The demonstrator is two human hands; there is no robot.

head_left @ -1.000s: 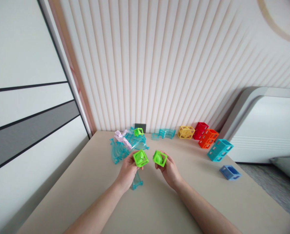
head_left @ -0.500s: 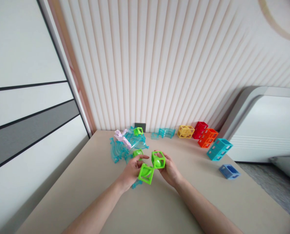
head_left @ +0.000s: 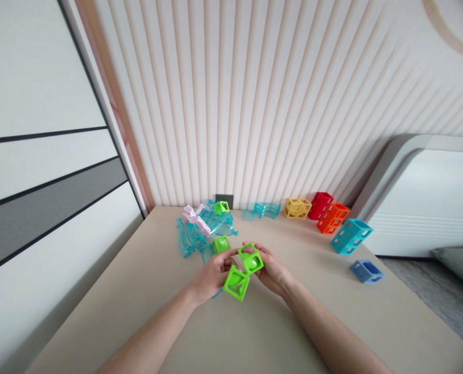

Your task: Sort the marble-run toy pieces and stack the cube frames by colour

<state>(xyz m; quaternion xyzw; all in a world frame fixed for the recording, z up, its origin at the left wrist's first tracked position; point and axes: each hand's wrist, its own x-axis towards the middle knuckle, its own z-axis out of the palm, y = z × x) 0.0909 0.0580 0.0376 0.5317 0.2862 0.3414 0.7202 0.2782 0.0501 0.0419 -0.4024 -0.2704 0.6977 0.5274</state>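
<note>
My left hand is closed around a green open-frame cube block, tilted in the fingers. In my right hand is a second green cube block, with a rounded green piece inside its frame. The two blocks meet or nearly meet at their corners; whether they are joined I cannot tell. Just behind my left fingers a third green block sits on the table. Part of a clear blue piece shows beneath my left hand.
Clear teal track pieces and pale purple pieces lie heaped at the back left, with a small green cube among them. Along the right stand yellow, red, orange, teal and blue frame blocks.
The block in my right hand has tipped over to a new angle. My left hand's block has shifted slightly right and down and turned a little.
</note>
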